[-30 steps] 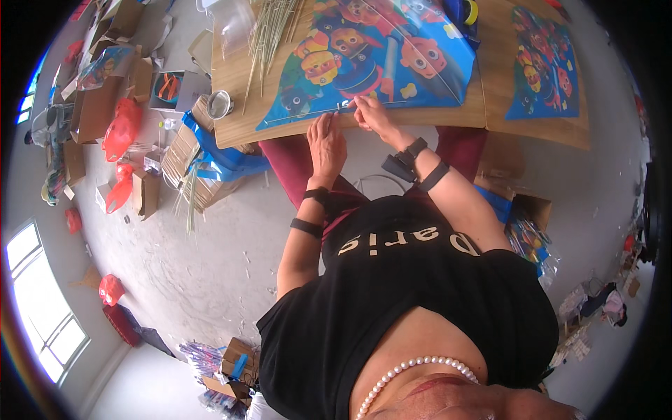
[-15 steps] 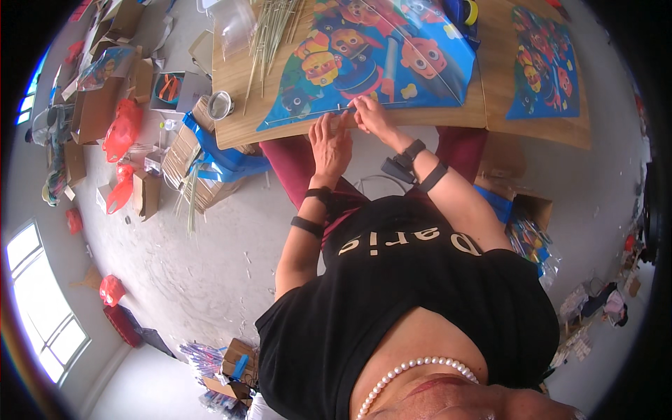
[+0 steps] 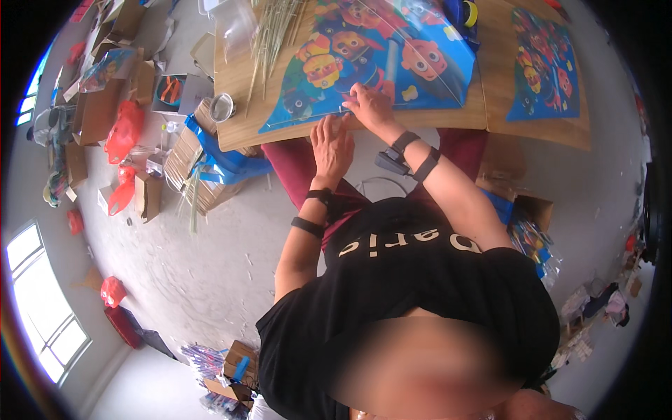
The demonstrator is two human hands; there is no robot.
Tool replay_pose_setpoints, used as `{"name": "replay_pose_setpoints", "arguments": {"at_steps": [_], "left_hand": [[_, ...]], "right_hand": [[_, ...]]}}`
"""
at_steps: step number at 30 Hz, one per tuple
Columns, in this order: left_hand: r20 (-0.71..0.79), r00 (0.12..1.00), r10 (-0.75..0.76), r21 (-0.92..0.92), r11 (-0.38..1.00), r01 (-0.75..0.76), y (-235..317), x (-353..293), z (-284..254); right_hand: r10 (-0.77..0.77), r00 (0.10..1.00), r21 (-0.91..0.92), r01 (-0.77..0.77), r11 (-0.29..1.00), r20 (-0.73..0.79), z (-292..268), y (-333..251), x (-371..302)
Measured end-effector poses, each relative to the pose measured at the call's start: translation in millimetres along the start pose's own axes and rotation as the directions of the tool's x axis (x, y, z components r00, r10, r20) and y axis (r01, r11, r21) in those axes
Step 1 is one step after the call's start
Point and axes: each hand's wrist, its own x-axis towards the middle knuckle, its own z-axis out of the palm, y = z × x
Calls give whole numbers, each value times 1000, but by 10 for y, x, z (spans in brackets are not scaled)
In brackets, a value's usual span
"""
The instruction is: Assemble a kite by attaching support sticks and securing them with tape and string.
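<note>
A blue printed sheet with cartoon figures, which looks like a kite sail (image 3: 413, 66), lies on the wooden table in front of me. A thin pale rod (image 3: 308, 117) runs along its near edge, and another crosses it diagonally. At that near edge, my left hand (image 3: 332, 150) has its fingers stretched forward and slightly apart, by the table's rim. Just right of it and farther in, my right hand (image 3: 372, 110) is over the sheet, thumb and forefinger drawn together near a tiny white piece. What those fingers hold is too small to make out.
Thin sticks (image 3: 274, 35) lie at the table's far left, near a round tin (image 3: 222, 107) at the left edge. A second printed sheet (image 3: 544, 70) is on the right tabletop (image 3: 500, 124). Boxes and red bags (image 3: 126, 129) crowd the floor at left.
My right hand has lifted slightly off the near edge, its forefinger now higher over the sheet. My left hand has drawn back a little, and a gap has opened between the hands.
</note>
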Motion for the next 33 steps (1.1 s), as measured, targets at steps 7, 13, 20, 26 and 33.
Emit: {"name": "replay_pose_setpoints", "arguments": {"at_steps": [7, 13, 20, 26, 33], "left_hand": [[23, 1000, -2, -9, 1000, 3, 46, 31, -35], [25, 1000, 12, 39, 999, -13, 15, 58, -55], [52, 998, 45, 5, 999, -46, 45, 66, 16], [76, 994, 77, 32, 996, -79, 104, 47, -42], [99, 994, 43, 44, 998, -48, 126, 39, -26]], "right_hand": [[-79, 985, -179, 52, 982, -150, 77, -13, -28], [-88, 986, -85, 77, 993, -140, 104, 116, 20], [-196, 938, 53, 220, 974, -286, -570, 626, 76], [9, 729, -29, -40, 999, -685, -1651, 1434, 377], [384, 745, 111, -390, 914, -545, -2109, 2263, 770]]}}
